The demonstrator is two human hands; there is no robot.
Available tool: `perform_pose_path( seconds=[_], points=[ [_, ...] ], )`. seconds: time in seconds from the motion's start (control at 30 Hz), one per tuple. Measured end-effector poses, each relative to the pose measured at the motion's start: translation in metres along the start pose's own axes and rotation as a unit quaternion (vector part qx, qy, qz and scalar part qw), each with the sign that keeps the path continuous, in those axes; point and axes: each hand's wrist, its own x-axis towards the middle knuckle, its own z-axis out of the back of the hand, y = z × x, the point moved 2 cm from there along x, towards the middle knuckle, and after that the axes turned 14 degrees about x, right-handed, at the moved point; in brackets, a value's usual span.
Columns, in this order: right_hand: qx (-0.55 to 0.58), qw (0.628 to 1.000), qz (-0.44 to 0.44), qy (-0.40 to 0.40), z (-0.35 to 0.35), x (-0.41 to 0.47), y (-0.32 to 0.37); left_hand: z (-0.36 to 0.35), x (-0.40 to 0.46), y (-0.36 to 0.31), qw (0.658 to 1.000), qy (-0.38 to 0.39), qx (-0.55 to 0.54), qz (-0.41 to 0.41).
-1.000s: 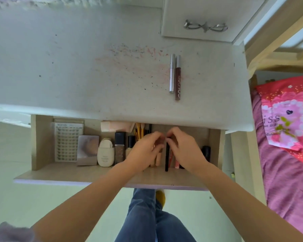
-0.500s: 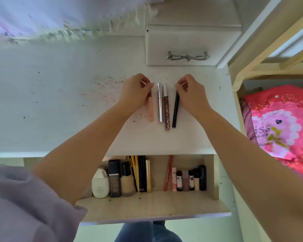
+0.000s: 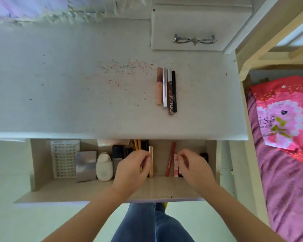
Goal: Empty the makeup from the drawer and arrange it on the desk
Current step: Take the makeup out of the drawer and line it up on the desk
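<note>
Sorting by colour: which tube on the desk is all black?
The black tube, rightmost of the four in the row; the others are peach, silver-white and brown.

Four tubes [image 3: 166,89] on desk [image 3: 77,102], both hands in drawer [image 3: 94,191]

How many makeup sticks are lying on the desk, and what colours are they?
Peach tube: 1
White and silver tube: 1
Brown tube with silver cap: 1
Black pencil: 1
Total: 4, lying side by side on the desk.
</note>
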Motion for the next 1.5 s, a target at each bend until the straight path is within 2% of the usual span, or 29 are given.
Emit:
perform_pose_path(
  seconds=[0.07,0.2,0.3,0.37,0.43,0.53,0.67,0.77,0.87,0.93,1.0,1.1,1.2,1.27,1.37,1.43,1.5],
  points=[
    [-0.089,0.995,-0.042,0.017,-0.015,0.008,-0.020,-0.032,-0.004,0.010,0.995,0.070,0.070,0.026],
    [-0.157,0.987,-0.025,-0.017,-0.032,0.045,-0.033,-0.070,0.020,0.017,0.965,0.134,0.221,0.049],
    [-0.194,0.980,-0.031,-0.016,-0.042,0.059,-0.039,-0.085,0.030,0.017,0.949,0.150,0.274,0.037],
    [-0.207,0.978,-0.035,-0.015,-0.047,0.061,-0.044,-0.088,0.032,0.017,0.949,0.132,0.282,0.040],
    [-0.191,0.981,-0.029,-0.020,-0.048,0.059,-0.044,-0.087,0.031,0.018,0.960,0.109,0.255,0.046],
    [-0.106,0.994,-0.008,0.011,-0.050,0.040,-0.040,-0.081,0.015,0.014,0.986,0.094,0.120,0.071],
    [-0.007,0.999,0.033,0.040,-0.036,0.010,-0.021,-0.057,-0.009,0.002,0.993,0.099,-0.012,0.059],
    [0.050,0.991,0.122,0.038,-0.003,0.000,0.013,-0.009,-0.002,-0.006,0.997,0.017,-0.065,0.039],
    [0.096,0.979,0.180,-0.025,0.048,0.012,0.050,0.049,0.033,-0.007,0.988,-0.079,-0.124,0.046],
    [0.093,0.977,0.180,-0.073,0.084,0.039,0.069,0.077,0.074,-0.006,0.983,-0.100,-0.137,0.067],
    [0.047,0.983,0.156,-0.084,0.114,0.080,0.081,0.093,0.119,-0.004,0.984,-0.101,-0.118,0.086],
    [-0.050,0.991,0.114,-0.041,0.137,0.141,0.085,0.095,0.177,-0.002,0.987,-0.089,-0.077,0.108],
    [-0.099,0.989,0.111,0.008,0.132,0.185,0.083,0.083,0.213,0.001,0.990,-0.066,-0.026,0.125],
    [-0.104,0.988,0.112,0.024,0.121,0.198,0.084,0.077,0.223,-0.002,0.990,-0.051,-0.018,0.130],
    [-0.089,0.989,0.117,0.000,0.112,0.199,0.085,0.075,0.223,-0.009,0.990,-0.034,-0.035,0.131],
    [-0.073,0.989,0.125,-0.031,0.112,0.185,0.087,0.079,0.214,-0.011,0.988,-0.021,-0.056,0.144],
    [-0.017,0.983,0.159,-0.087,0.111,0.153,0.086,0.081,0.187,-0.011,0.985,-0.047,-0.100,0.133]
  ],
)
